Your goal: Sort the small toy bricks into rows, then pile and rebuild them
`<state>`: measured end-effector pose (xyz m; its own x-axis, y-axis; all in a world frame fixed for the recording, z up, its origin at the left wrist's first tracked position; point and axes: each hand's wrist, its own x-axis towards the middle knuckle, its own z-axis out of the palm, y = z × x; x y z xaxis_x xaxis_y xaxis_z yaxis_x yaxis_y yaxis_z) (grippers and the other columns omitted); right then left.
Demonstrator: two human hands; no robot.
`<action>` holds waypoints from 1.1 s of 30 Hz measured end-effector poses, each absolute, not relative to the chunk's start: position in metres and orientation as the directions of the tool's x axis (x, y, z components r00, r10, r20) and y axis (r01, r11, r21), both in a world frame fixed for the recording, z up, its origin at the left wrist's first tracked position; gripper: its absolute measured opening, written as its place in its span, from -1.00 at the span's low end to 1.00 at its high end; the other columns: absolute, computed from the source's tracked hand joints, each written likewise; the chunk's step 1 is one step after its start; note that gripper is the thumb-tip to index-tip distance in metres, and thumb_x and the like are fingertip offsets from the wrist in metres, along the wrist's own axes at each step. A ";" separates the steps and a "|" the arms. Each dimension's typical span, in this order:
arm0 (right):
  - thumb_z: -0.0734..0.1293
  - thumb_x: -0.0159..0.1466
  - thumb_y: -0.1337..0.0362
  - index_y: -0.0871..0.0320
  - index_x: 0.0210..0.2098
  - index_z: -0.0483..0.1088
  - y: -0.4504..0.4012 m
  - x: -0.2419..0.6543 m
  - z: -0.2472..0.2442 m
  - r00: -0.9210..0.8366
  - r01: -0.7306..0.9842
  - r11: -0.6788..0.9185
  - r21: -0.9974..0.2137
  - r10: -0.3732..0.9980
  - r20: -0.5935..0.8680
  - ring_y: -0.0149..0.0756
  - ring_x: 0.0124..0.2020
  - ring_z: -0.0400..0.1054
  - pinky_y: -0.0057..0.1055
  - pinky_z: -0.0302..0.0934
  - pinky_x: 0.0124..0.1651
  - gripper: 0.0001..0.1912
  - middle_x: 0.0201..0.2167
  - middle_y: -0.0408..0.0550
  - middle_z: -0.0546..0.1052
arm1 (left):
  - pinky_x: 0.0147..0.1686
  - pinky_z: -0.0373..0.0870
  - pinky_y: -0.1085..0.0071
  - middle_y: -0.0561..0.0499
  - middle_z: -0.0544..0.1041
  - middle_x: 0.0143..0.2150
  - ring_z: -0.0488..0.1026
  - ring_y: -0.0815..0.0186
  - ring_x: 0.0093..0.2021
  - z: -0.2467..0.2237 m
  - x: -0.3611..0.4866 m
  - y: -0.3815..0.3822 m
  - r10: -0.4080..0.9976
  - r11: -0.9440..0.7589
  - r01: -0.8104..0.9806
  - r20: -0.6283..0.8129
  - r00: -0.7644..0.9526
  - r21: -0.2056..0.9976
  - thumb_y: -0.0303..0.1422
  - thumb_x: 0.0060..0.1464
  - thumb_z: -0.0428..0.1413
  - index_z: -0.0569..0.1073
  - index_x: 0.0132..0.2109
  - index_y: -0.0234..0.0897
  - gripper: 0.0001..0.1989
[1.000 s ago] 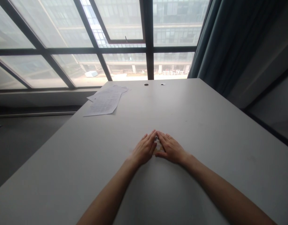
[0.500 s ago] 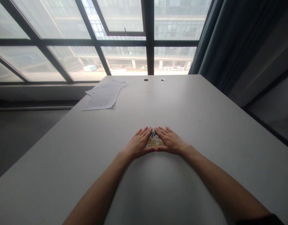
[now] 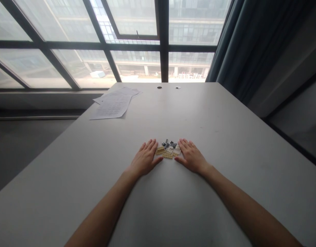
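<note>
Building bricks: a loose little heap of studded toy building bricks (image 3: 169,150) lies on the bench (image 3: 163,206), between the two hands and straight in front of the person. The heap seems low and spread, so most pieces probably rest directly on the surface, with some overlapping.
Colours in the heap: tan bricks (image 3: 167,155) sit on the side nearer the person, white bricks (image 3: 169,150) around the middle, and gray and black pieces (image 3: 165,145) mostly at the far side. The single pieces are too small to count.
Why hands flank the heap: the palms and thumbs make a loose frame around it, which likely keeps the pieces gathered and in plain view.
Left hand: the left hand (image 3: 144,158) is open and laid palm down, fingers pointing away from the person, thumb angled inward to the near left edge of the heap. It grasps nothing.
Right hand: the right hand (image 3: 192,157) mirrors it, open and palm down, fingertips beside the white pieces and thumb turned in at the near right edge. Whether the fingertips touch a brick, I cannot tell.
Gap between hands: they are apart, with the heap filling the space.
Forearms: both are bare and slant inward from the lower corners, seemingly low over the bench.
Printed sheets: the overlapping papers (image 3: 113,104) lie at the far left edge, well apart from the bricks.
</note>
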<state>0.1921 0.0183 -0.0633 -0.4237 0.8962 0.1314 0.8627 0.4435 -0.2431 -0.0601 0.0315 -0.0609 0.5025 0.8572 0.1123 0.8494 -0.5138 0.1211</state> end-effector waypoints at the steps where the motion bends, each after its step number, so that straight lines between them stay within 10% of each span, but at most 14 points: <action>1: 0.12 0.31 -0.07 0.39 0.29 0.05 0.017 0.191 -0.063 -0.422 0.866 0.441 -0.234 0.897 0.130 -0.04 0.34 -0.10 -0.08 -0.25 0.35 -0.25 0.31 0.22 0.08 | 0.30 -0.07 0.06 -0.22 0.04 0.36 -0.05 0.06 0.36 -0.062 -0.061 0.030 0.866 -0.498 0.861 0.105 0.488 0.103 0.01 0.22 -0.17 0.09 0.31 -0.42 -0.30; 33: 0.31 0.23 0.27 0.16 -0.04 0.39 -0.020 0.195 -0.058 -0.251 0.782 0.413 -0.466 0.894 0.372 -0.10 0.03 0.26 -0.12 0.16 0.09 -0.70 0.02 0.10 0.41 | -0.08 0.32 0.21 -0.02 0.57 -0.18 0.42 0.19 -0.13 -0.054 -0.065 0.013 0.828 -0.490 0.826 0.447 0.339 0.280 -0.34 0.18 0.04 0.52 -0.24 -0.21 -0.84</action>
<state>0.1948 -0.0204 -0.0585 -0.2506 0.8940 0.3715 0.7824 0.4130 -0.4661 -0.0645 0.0127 -0.0544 0.3392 0.8276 0.4472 0.8256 -0.4898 0.2802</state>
